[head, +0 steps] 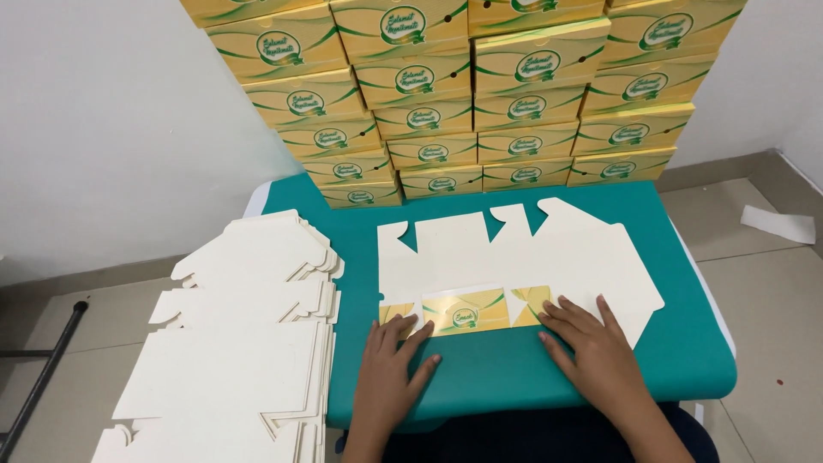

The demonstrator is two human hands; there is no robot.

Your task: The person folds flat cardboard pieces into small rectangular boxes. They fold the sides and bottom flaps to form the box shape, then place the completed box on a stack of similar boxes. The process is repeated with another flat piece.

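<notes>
The left hand (390, 369) and right hand (594, 350) are laid flat and open, gripping nothing, pressing the folded front flap of a box blank (514, 257) on the table (497, 377). Only this fold appears made. Beyond, finished boxes (480, 94) are stacked.

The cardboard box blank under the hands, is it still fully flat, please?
Not fully: the box blank lies spread on the green table, but its near flap is folded over, printed side up.

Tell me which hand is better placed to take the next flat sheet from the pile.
Probably the left hand: the pile of flat sheets lies just beside it, while the right hand presses the folded flap on the far side.
</notes>
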